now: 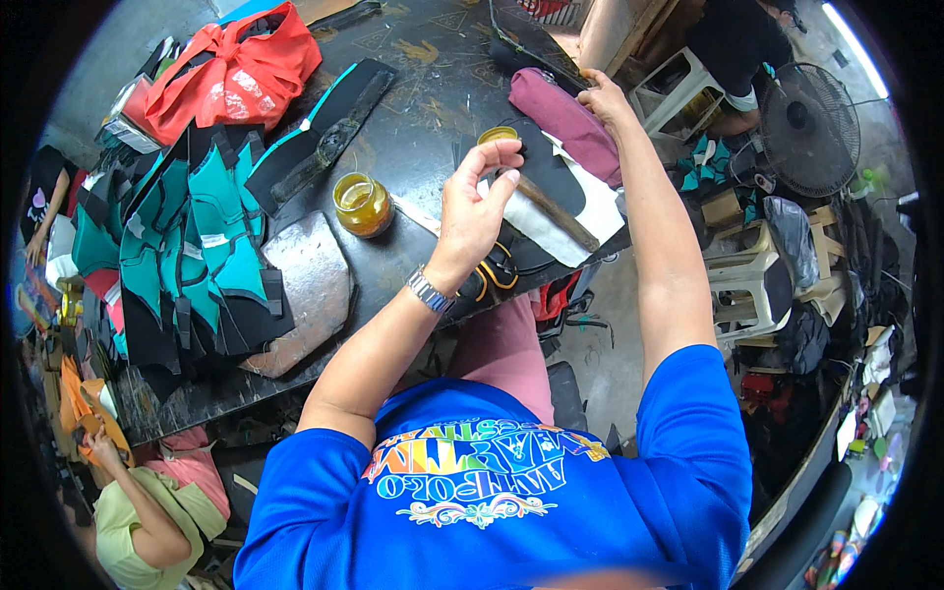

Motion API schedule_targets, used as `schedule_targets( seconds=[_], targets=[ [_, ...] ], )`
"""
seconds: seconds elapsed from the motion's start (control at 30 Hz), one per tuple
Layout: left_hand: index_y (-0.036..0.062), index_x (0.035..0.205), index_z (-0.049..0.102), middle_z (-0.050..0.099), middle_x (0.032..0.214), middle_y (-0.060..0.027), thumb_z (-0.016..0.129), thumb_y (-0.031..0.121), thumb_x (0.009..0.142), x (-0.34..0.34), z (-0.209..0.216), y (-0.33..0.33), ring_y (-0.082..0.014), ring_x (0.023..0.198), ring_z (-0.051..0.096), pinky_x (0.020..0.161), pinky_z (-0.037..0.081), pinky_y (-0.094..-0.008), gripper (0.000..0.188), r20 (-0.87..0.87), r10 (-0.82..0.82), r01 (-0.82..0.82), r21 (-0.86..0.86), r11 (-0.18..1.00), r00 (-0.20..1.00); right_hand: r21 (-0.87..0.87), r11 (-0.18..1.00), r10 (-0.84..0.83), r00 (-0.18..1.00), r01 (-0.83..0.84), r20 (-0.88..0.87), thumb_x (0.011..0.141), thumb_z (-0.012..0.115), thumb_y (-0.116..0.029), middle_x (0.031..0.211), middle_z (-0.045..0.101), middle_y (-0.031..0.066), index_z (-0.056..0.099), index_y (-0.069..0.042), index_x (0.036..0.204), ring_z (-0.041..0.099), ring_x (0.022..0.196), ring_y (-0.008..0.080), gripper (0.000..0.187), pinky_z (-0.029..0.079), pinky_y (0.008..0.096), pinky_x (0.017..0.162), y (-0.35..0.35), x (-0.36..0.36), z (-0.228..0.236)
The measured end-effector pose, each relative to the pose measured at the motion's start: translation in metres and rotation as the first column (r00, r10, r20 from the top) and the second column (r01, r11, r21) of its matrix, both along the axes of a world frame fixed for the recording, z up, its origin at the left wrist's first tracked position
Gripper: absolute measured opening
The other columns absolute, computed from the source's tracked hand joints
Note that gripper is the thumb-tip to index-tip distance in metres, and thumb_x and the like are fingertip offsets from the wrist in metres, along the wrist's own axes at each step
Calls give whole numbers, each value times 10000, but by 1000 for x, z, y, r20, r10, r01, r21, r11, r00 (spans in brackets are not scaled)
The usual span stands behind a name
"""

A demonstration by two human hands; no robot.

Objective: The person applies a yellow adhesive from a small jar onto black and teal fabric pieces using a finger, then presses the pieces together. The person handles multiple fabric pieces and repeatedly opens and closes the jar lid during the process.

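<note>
My left hand (477, 202) is raised over the table, its fingers curved and the thumb apart, with nothing visible between them. Close to its fingertips are a round yellowish lid or tin (499, 136) and a wooden stick-like handle (559, 213) lying across black and white sheet material (595, 208). Scissors (500, 267) with black and orange handles lie beneath its wrist. To its left stands a glass jar (362, 205) of amber liquid, a pale handle beside it. My right hand (605, 100) reaches past a maroon bundle (562, 123), fingers closed at the end of a dark tray-like piece (536, 49); what they grip is unclear.
Stacked teal and black cut pieces (197, 231) fill the table's left, beside a worn flat slab (305, 295). A red bag (236, 69) sits behind. A fan (808, 128) and white stools (752, 280) stand at right. Another person (157, 501) is at lower left.
</note>
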State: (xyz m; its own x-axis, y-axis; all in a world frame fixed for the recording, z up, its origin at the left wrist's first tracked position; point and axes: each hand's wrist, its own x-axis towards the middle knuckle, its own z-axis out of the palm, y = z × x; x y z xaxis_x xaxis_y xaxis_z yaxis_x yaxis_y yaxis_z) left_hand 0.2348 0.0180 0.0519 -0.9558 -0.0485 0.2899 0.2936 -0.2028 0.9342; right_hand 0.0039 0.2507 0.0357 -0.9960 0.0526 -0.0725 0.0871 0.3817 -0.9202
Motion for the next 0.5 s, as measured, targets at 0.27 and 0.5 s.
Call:
schedule_targets(
  seconds=[0.27,0.5],
  targets=[
    [2,1259,583,629,1158,-61,579,-7,940,42,16,-18,-136,1128,573,1018,430,-286,319,42,-128,130,-49,990,991,-32,999,13,998,-11,60,746,616,74,1066,660,165,381,-84,1491,619,654,141,797,483,282,541,4,12,15],
    [14,1269,606,666,939,-43,571,22,969,69,71,-99,-105,803,665,739,534,-227,302,-3,-43,42,-163,986,999,144,984,-88,989,104,-116,819,598,20,917,658,100,317,-157,1526,606,691,127,781,455,239,525,23,20,14]
  ],
)
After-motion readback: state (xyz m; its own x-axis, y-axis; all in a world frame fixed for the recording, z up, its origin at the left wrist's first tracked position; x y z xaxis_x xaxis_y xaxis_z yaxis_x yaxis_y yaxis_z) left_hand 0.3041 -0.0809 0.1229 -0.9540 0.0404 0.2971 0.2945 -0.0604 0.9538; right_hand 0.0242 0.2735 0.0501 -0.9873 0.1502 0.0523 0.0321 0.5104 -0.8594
